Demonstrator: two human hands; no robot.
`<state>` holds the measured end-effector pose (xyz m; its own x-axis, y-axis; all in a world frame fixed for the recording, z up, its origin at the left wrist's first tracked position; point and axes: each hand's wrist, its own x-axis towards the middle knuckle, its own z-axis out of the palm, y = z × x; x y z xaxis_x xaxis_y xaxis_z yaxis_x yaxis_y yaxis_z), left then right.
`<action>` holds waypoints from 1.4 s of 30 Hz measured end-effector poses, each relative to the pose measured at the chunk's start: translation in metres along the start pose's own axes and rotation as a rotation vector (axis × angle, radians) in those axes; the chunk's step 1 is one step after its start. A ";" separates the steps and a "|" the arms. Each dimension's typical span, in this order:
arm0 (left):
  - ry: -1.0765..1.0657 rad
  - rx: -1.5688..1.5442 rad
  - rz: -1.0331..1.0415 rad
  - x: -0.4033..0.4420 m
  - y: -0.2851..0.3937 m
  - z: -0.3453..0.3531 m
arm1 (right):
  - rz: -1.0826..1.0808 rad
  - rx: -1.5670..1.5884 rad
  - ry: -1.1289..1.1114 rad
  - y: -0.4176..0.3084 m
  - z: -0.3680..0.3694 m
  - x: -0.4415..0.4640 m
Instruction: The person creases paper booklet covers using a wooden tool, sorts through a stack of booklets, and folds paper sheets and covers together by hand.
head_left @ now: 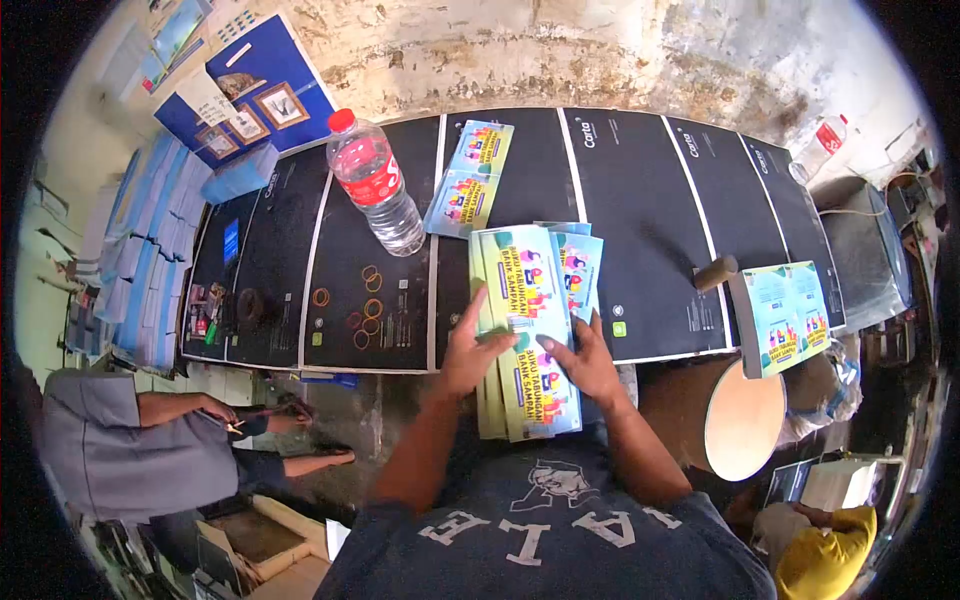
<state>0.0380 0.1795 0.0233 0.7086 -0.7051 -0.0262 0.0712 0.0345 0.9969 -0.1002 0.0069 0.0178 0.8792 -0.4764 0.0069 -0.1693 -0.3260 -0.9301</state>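
Note:
Between my two hands is a stack of printed booklets (pixel 525 340) with green, yellow and pink covers reading "Buku Tabungan Bank Sampah". Its sheets are slightly fanned, and some stick out at the upper right. My left hand (pixel 468 350) grips the left edge, thumb on top. On the right edge, my right hand (pixel 585 362) holds the stack, its thumb also on the cover. Some fingers are hidden underneath. Just beyond lies a smaller pile of the same booklets (pixel 470 185). A taller stack (pixel 785 315) sits at the table's right front corner.
On the black table (pixel 640 180) stand a water bottle (pixel 376 185) and a dark cylindrical handle (pixel 715 272). Rubber bands (pixel 368 310) lie left. Paper stacks (pixel 150 245) rise at the left end. A round stool (pixel 745 420) is below right. Two people sit nearby, left and right.

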 end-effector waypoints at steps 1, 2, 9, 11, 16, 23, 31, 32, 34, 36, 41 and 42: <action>-0.001 -0.002 0.003 0.001 -0.001 0.001 | -0.001 -0.003 0.001 0.001 -0.001 0.001; 0.017 -0.168 -0.034 0.000 -0.001 0.002 | 0.056 0.134 0.023 0.001 -0.001 0.001; 0.038 -0.238 -0.352 -0.001 -0.017 0.001 | 0.027 0.061 0.068 0.016 0.001 -0.001; -0.089 0.198 -0.233 -0.001 -0.004 0.008 | -0.005 0.024 0.088 0.016 0.002 -0.002; -0.011 0.051 -0.298 -0.006 0.010 0.009 | 0.033 0.088 0.060 0.009 0.001 -0.001; -0.003 -0.030 -0.268 -0.014 0.000 -0.038 | 0.081 0.146 0.049 0.015 -0.004 -0.002; 0.023 0.164 -0.256 -0.012 0.032 -0.028 | 0.037 0.037 0.067 0.018 -0.002 0.000; 0.038 0.103 -0.297 -0.008 0.022 -0.012 | 0.060 0.215 0.076 0.027 0.002 -0.001; 0.039 0.040 -0.337 -0.005 0.010 -0.001 | 0.045 0.154 -0.001 0.007 -0.007 -0.004; 0.060 0.180 -0.327 -0.005 0.003 0.001 | 0.058 0.146 0.027 0.004 -0.008 -0.004; 0.123 -0.197 -0.303 -0.028 0.033 -0.052 | 0.248 0.515 -0.013 0.022 -0.011 -0.004; 0.159 -0.328 -0.273 -0.032 0.037 -0.056 | 0.160 0.309 0.002 0.027 -0.011 -0.003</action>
<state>0.0573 0.2425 0.0572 0.7300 -0.6030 -0.3216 0.4709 0.1028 0.8762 -0.1120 -0.0097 -0.0035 0.8515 -0.5032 -0.1476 -0.1620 0.0154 -0.9867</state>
